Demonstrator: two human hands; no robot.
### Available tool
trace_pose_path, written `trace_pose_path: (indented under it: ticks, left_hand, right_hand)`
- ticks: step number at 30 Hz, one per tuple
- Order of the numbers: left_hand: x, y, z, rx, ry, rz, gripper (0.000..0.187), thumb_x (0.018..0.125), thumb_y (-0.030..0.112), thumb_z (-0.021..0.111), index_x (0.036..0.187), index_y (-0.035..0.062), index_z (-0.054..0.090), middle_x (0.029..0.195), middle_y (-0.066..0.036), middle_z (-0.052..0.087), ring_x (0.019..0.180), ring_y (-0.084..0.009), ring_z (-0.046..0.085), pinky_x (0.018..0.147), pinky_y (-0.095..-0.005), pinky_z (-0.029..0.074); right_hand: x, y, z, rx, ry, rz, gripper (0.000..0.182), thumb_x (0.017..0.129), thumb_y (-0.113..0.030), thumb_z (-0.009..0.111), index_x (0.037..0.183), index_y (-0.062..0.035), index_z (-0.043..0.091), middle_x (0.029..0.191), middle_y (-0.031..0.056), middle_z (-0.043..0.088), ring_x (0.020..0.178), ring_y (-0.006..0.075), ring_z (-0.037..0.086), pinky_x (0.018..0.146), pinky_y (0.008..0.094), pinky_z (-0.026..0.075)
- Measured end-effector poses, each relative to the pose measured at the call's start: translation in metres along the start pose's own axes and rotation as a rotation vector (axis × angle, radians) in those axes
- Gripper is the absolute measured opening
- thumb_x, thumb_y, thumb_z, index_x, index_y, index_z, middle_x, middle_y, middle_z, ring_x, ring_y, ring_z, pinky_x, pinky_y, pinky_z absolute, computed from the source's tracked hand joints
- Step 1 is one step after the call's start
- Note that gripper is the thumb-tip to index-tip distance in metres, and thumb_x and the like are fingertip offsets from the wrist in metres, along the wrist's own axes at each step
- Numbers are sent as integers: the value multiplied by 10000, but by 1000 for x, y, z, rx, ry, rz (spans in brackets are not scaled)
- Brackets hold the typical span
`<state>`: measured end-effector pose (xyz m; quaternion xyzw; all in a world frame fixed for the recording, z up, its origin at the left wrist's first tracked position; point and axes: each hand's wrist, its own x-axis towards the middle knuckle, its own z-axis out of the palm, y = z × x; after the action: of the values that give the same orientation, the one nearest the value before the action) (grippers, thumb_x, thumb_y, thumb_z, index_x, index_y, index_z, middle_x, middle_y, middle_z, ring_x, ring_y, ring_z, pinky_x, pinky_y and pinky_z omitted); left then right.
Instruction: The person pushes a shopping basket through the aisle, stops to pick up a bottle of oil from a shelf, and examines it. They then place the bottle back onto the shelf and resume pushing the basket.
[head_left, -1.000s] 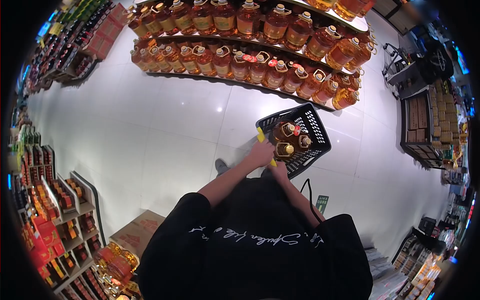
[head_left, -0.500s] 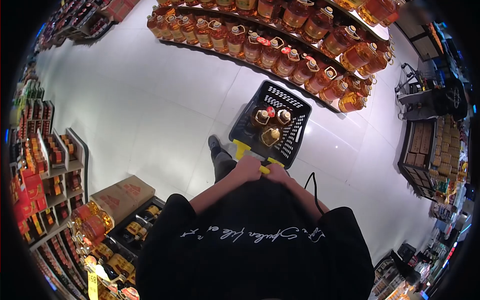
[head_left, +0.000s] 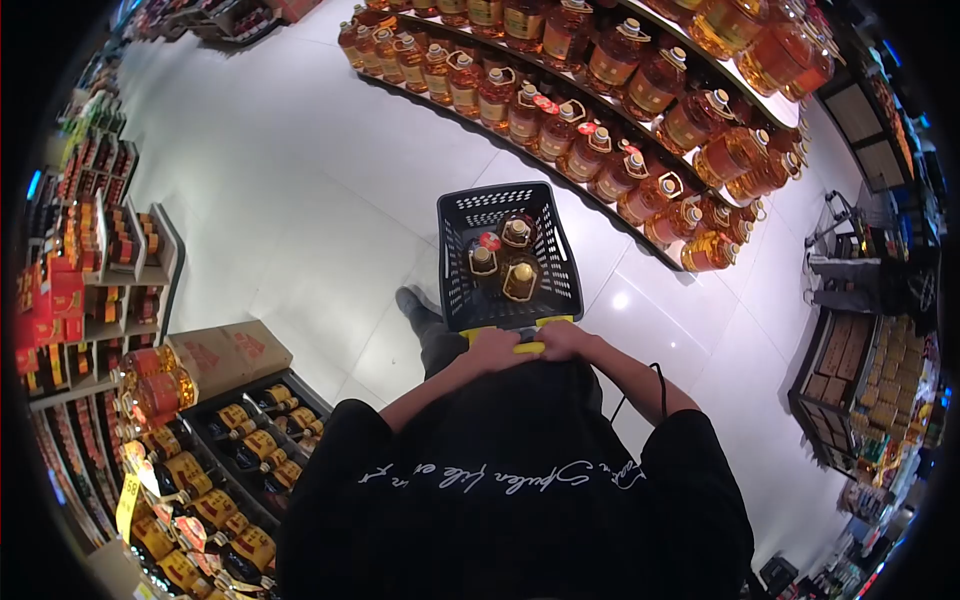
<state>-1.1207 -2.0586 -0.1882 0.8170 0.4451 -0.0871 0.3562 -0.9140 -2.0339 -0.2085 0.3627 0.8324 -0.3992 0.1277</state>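
Observation:
A black shopping basket cart point(head_left: 447, 285) with perforated walls stands in front of me on the floor. Its yellow handle point(head_left: 529, 348) runs close to my body. My left hand point(head_left: 494, 350) is wrapped round the handle's left part, and my right hand point(head_left: 562, 341) grips it on the right. Inside the basket are three large capped bottles: one at the back point(head_left: 516, 233), one at the left point(head_left: 483, 262) and one nearer me point(head_left: 520, 281). A red tag point(head_left: 489, 241) shows among them.
Tiered shelves of amber oil bottles point(head_left: 590, 153) curve along the front right. A bottle display point(head_left: 262, 445) and a cardboard box point(head_left: 232, 358) stand at my left, with more shelves point(head_left: 150, 265) beyond. Another person point(head_left: 880, 283) is at the far right. Pale tiled floor point(head_left: 290, 210) lies ahead.
The basket has swung leftward, its far end now nearly straight ahead of me. The oil shelves appear further right and lower. Both hands have stayed on the handle.

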Motion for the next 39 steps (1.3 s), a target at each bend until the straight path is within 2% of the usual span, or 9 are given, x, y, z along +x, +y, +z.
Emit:
trace_pose_path:
  ticks: [5,13,17,21,25,31,35,36,39]
  left_hand:
    - [7,-10,17,-187,258,71,651,870,663,465,950,49,667,770,-180,669,738,-351,661,677,-461,504]
    - [48,-18,-11,-71,388,-14,523,893,573,522,920,62,626,645,-179,632,613,-371,643,590,-479,508]
    - [67,-31,-35,-82,449,-44,487,893,527,553,929,48,627,655,-183,636,622,-358,650,586,-479,513]
    - [84,-59,-58,-93,470,-79,446,899,483,560,937,44,630,703,-178,655,659,-355,661,612,-480,524]
    - [94,-93,-90,-129,463,-104,422,897,457,570,944,42,631,741,-180,666,695,-364,666,649,-483,530]
    - [98,-150,-138,-148,479,-94,412,894,446,578,948,41,624,766,-193,669,734,-373,667,676,-490,526]
    - [104,-190,-163,-158,520,-76,399,889,443,588,928,46,614,759,-192,669,725,-374,667,666,-488,525]
    - [102,-199,-168,-166,522,-90,395,890,440,588,920,47,610,754,-190,669,721,-375,668,665,-489,525]
    - [109,-220,-193,-172,542,-110,383,895,432,584,900,49,601,742,-184,668,714,-377,670,663,-493,525]
  right_hand:
    - [7,22,-37,-111,-51,-90,266,712,-306,646,824,-67,682,791,177,666,800,376,656,726,471,516]
    - [40,35,-91,-251,34,21,195,685,-201,642,818,-69,694,915,138,653,942,325,634,812,439,507]
    - [53,31,-118,-361,250,160,190,680,-229,657,813,-106,716,916,97,653,980,272,595,891,420,460]
    - [90,37,-129,-250,479,181,198,643,-150,668,829,-115,727,859,93,632,966,278,578,854,405,469]
    - [123,18,-147,-252,765,152,124,607,-62,647,731,-64,644,852,113,616,900,314,576,755,415,500]
    - [183,-8,-181,-166,725,254,268,644,-97,693,903,-69,628,1018,108,586,1109,302,520,898,439,487]
    - [229,-18,-192,-142,848,223,312,668,-69,695,965,-65,598,1176,132,546,1274,387,412,1007,451,436]
    - [234,-26,-198,-59,771,279,377,689,-54,691,1052,-61,590,1338,171,474,1366,421,306,1079,443,376]
    - [256,-44,-212,18,812,300,458,704,-64,690,1150,-62,585,1454,205,379,1416,412,233,1127,435,317]
